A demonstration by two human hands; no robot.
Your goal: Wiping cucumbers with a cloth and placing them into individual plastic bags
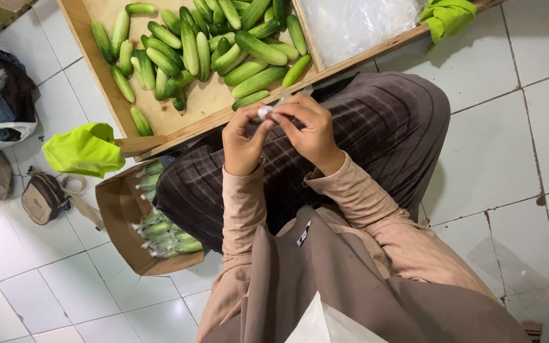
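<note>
Two hands pinch a small clear piece above the lap.

The left hand (244,141) and right hand (311,130) both close their fingertips on a small piece of clear plastic (265,112) (too small to tell its kind), just beside the wooden tray (96,70) of cucumbers (223,44). A cardboard box (122,228) with wrapped cucumbers lies on the floor.

The person wore a long-sleeved top (351,203) in dusty pink-beige, a taupe headscarf (325,279) draped down the chest, and a dark brown pleated skirt (376,127) crossed by faint pale lines.
</note>
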